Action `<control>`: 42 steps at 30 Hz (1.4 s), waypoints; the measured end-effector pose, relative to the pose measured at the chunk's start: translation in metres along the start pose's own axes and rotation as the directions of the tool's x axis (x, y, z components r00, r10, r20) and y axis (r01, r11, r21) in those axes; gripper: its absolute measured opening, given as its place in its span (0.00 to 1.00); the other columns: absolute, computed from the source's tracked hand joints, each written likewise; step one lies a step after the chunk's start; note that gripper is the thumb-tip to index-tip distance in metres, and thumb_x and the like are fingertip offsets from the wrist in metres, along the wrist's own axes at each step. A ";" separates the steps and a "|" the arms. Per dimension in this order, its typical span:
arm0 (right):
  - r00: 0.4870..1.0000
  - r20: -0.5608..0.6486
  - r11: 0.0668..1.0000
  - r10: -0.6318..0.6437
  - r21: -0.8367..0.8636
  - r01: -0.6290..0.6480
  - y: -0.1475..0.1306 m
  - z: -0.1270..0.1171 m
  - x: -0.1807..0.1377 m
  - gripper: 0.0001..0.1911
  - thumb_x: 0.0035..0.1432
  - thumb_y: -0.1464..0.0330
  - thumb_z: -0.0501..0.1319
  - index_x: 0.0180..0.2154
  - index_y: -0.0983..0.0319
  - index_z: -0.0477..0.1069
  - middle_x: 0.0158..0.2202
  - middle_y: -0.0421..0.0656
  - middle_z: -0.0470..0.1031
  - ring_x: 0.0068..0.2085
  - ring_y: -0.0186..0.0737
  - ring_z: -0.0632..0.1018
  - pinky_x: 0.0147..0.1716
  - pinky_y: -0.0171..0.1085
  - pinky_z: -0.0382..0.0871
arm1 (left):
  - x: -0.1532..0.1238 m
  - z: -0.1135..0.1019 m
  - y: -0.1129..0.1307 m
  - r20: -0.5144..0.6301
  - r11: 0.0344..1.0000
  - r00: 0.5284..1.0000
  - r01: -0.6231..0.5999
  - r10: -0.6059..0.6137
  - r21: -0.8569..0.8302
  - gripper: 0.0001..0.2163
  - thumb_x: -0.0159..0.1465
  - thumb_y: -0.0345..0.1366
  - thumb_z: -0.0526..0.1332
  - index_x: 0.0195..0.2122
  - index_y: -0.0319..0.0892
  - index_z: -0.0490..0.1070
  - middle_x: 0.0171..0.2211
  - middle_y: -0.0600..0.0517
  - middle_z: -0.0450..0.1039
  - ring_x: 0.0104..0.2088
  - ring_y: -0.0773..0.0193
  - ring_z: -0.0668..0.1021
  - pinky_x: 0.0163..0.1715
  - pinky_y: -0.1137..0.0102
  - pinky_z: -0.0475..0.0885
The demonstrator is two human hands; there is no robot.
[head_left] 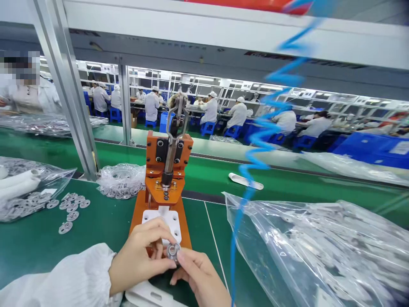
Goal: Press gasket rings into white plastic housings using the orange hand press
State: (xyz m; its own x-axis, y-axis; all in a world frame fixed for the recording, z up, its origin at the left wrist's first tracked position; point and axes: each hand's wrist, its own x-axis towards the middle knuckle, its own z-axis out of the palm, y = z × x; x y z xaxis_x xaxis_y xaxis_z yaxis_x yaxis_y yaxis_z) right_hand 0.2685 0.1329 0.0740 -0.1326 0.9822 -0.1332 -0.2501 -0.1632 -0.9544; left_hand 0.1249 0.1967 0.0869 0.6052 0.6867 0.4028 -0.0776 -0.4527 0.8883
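Note:
Between the fingertips of both hands is a small round grey plastic part (173,251) with a ring-shaped centre. My left hand (143,247) pinches it from the left, thumb below and fingers above. My right hand (200,273) grips its right edge with thumb and fingers. Just beyond the hands stands an orange toggle press (166,192) with a metal lever, and a white plastic block (174,221) sits on its base. Below my left wrist lies a long white plastic piece (151,295) with a slot, partly cut off by the frame.
Loose grey discs (73,207) lie left, near a bag of parts (121,181) and another bag (25,200). A large clear bag (306,247) fills the right. A coiled blue hose (255,157) hangs in front. One white piece (246,181) rests on the green belt (211,175).

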 end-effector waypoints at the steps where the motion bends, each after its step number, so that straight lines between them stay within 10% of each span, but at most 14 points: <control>1: 1.000 0.003 0.999 0.012 0.032 -0.012 0.000 0.001 -0.001 0.20 0.51 0.54 0.59 0.28 0.66 0.74 0.27 0.45 0.69 0.28 0.34 0.68 0.26 0.32 0.64 | 0.000 -0.001 -0.002 -0.013 0.998 1.000 -0.028 0.028 0.050 0.08 0.50 0.27 0.64 0.32 0.39 0.71 0.28 0.53 0.66 0.18 0.77 0.66 0.17 0.82 0.63; 10: 0.993 -0.049 0.985 0.108 0.141 -0.101 0.003 0.011 -0.004 0.21 0.46 0.53 0.63 0.28 0.66 0.75 0.25 0.44 0.69 0.26 0.34 0.69 0.23 0.32 0.65 | 0.000 -0.006 0.009 0.276 0.974 0.961 -0.080 0.020 0.210 0.17 0.51 0.23 0.56 0.41 0.42 0.71 0.34 0.50 0.70 0.26 0.68 0.71 0.25 0.76 0.67; 21: 0.995 -0.025 0.984 0.094 0.157 -0.089 0.003 0.018 -0.004 0.22 0.48 0.51 0.60 0.28 0.66 0.73 0.26 0.45 0.72 0.29 0.37 0.71 0.31 0.35 0.65 | -0.002 0.005 0.004 0.001 0.923 0.997 -0.067 0.072 0.378 0.05 0.50 0.28 0.62 0.29 0.39 0.74 0.24 0.53 0.70 0.23 0.68 0.70 0.23 0.75 0.64; 31: 0.993 0.012 0.932 0.115 -0.348 -0.104 -0.011 -0.008 -0.001 0.19 0.50 0.55 0.57 0.27 0.66 0.67 0.21 0.41 0.69 0.18 0.27 0.59 0.18 0.30 0.50 | 0.030 -0.029 -0.024 -0.097 0.854 0.969 0.246 -0.227 0.458 0.09 0.47 0.32 0.65 0.31 0.36 0.73 0.27 0.51 0.72 0.27 0.64 0.72 0.29 0.72 0.66; 42: 0.967 0.079 0.630 0.240 -0.771 -0.094 -0.015 0.002 -0.004 0.13 0.33 0.74 0.69 0.28 0.64 0.72 0.25 0.35 0.65 0.24 0.28 0.61 0.22 0.27 0.54 | 0.041 -0.032 -0.018 0.025 0.793 0.960 0.215 -0.279 0.570 0.07 0.47 0.30 0.62 0.29 0.37 0.73 0.23 0.55 0.64 0.23 0.69 0.66 0.24 0.75 0.60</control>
State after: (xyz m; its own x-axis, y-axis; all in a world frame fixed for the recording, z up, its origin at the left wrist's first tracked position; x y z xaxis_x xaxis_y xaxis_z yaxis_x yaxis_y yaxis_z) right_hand 0.2709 0.1314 0.0894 -0.2640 0.9037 -0.3372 0.5940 -0.1232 -0.7950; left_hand 0.1259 0.2509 0.0939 0.6224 0.7712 0.1337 0.5204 -0.5353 0.6653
